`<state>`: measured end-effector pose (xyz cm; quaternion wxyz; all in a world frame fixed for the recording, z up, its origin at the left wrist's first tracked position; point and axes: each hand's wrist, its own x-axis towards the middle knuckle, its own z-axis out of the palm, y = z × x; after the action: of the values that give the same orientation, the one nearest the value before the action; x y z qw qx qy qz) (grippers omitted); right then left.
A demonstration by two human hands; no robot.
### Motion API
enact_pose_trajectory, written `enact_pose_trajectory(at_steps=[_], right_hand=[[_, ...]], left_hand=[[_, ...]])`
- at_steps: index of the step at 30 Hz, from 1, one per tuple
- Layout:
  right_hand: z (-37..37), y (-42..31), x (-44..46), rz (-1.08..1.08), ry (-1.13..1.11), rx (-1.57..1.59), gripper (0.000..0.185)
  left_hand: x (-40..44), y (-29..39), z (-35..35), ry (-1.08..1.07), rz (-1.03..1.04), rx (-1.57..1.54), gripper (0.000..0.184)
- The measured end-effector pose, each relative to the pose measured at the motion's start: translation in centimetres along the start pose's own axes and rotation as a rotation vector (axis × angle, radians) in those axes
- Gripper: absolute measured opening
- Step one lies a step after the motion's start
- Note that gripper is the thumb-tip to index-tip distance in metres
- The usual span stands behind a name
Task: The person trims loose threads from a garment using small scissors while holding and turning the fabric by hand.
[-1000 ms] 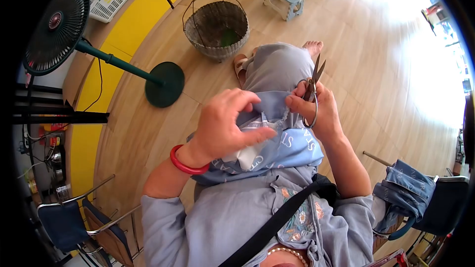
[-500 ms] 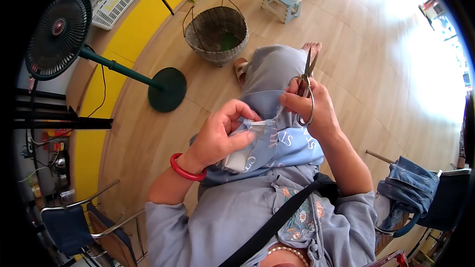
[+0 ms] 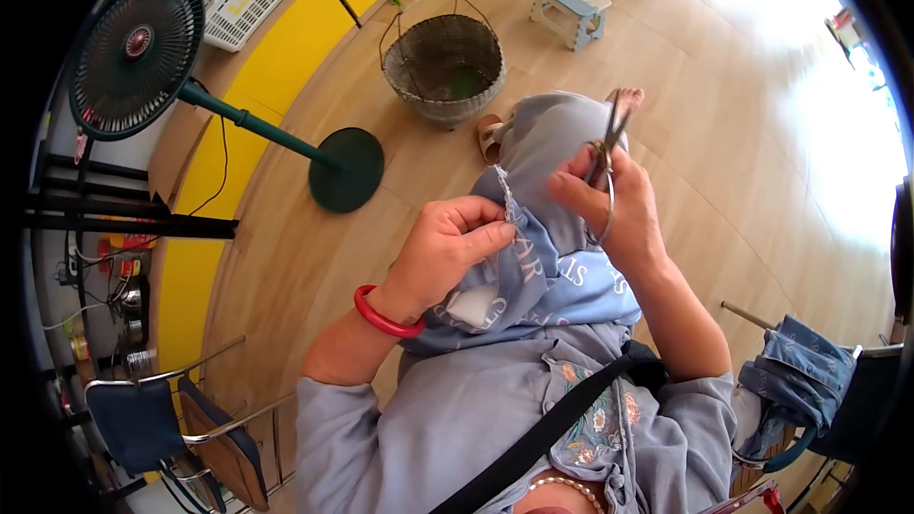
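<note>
Cloth [image 3: 533, 262]: edge pinched in my left hand [image 3: 440, 252], best held taut. Scissors [image 3: 606, 150]: gripped in my right hand [image 3: 630, 214], blades [image 3: 613, 124] beyond it, best kept clear of the left.

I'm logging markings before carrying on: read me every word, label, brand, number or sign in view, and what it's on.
"ST": blue cloth on the lap.
"AR": same cloth, beside the left hand.
"CT", probably: same cloth, partly lost in folds.
White basket: yellow marking, too blurred to read.
Bundled cloth at the picture's right: pale lettering, too small.
No numbers or brands legible.
</note>
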<state>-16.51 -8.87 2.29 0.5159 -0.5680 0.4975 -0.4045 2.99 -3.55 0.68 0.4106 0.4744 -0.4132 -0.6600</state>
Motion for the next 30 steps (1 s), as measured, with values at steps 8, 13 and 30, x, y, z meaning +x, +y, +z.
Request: enact_pose_trajectory(at_steps=[8,13,30], right_hand=[[2.3,1.4,-3.4,0.141,-0.277,0.106,0.026],[3.1,1.9,-3.8,0.226,-0.310,0.114,0.017],[1.5,1.6,-5.1,0.172,-0.448,-0.089,0.022]], left_hand=[[-1.4,-2.3,-0.4,0.041,0.032,-0.246,0.015],[-3.0,-3.2,-0.8,0.072,0.003,-0.284,0.021],[-2.0,-2.7,-2.5,-0.017,-0.178,-0.572,0.023]])
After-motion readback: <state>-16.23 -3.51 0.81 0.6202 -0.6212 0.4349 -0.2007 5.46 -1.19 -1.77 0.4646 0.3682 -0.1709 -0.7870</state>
